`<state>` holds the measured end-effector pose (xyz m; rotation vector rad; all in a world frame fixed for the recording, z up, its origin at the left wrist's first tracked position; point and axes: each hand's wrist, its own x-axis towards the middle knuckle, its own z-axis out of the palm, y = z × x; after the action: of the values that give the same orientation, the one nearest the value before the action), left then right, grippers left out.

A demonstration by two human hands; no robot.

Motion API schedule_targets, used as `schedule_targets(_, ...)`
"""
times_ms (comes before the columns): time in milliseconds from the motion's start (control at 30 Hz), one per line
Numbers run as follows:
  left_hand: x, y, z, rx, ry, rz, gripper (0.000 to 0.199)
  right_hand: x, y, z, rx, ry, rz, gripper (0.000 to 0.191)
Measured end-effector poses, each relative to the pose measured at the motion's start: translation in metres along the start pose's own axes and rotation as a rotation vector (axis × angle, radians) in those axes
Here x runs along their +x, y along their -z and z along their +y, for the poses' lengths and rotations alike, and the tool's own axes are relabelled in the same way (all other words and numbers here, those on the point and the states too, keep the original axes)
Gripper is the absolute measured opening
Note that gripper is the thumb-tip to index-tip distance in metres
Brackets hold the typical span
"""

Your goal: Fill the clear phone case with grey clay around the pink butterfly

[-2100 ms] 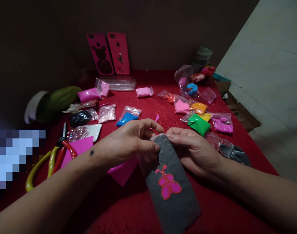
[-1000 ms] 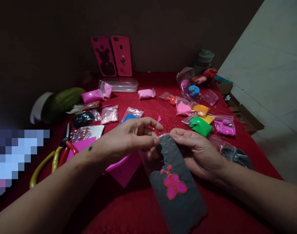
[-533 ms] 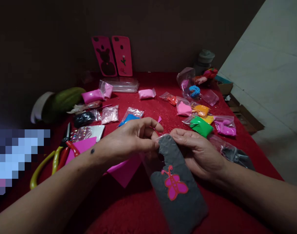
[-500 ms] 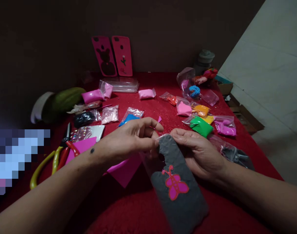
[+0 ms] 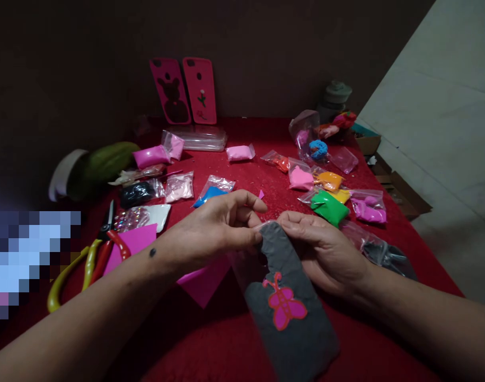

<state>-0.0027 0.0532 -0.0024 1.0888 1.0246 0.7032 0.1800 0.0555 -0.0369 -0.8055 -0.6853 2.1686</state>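
Note:
A clear phone case (image 5: 314,339) partly coated in dark grey clay lies tilted in front of me, with a pink and orange butterfly on it. Around the camera hole at its upper left, part of the case is bare and see-through. My left hand (image 5: 222,225) pinches the case's upper left edge, its thumb against the clay and the other fingers curled. On the upper right side, my right hand (image 5: 325,249) grips the case, thumb and forefinger at the top corner. Some of its fingers are hidden behind the case.
Bags of coloured clay, among them green (image 5: 328,207) and blue (image 5: 212,195), lie across the red tablecloth (image 5: 242,183). Scissors (image 5: 101,249) rest at left beside pink sheets (image 5: 204,281). Two pink phone cases (image 5: 200,109) lean against the wall behind clear cases (image 5: 200,139).
My left thumb has shifted slightly on the clay at the upper edge of the phone case. The case has tilted a little; both hands keep hold of it.

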Motion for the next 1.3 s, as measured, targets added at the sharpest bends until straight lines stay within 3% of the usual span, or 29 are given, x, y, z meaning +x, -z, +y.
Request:
schedule_targets(400,0.0009,0.0040,-0.0051,-0.053,-0.002,-0.077,0.026,-0.0001,0.0002,0.0009,-0.003,-0.012,-0.011,0.014)
schedule_targets(600,0.0022,0.0005,-0.0066,-0.039,-0.044,-0.010,0.021,0.0000,0.0002,0.0002,0.003,-0.011,-0.015,0.014)
schedule_targets(900,-0.0019,0.0024,-0.0040,-0.039,-0.043,-0.043,0.016,-0.0013,-0.0006,-0.0010,-0.013,-0.006,-0.022,0.016)
schedule_targets(1167,-0.0009,0.0005,-0.0068,-0.085,-0.002,-0.084,0.034,-0.0005,-0.0002,0.0002,-0.001,-0.001,-0.021,0.017)
schedule_targets(1300,0.0008,-0.0053,-0.0081,-0.035,-0.014,-0.025,0.037,-0.0013,-0.0006,0.0007,-0.011,0.010,0.004,0.016)
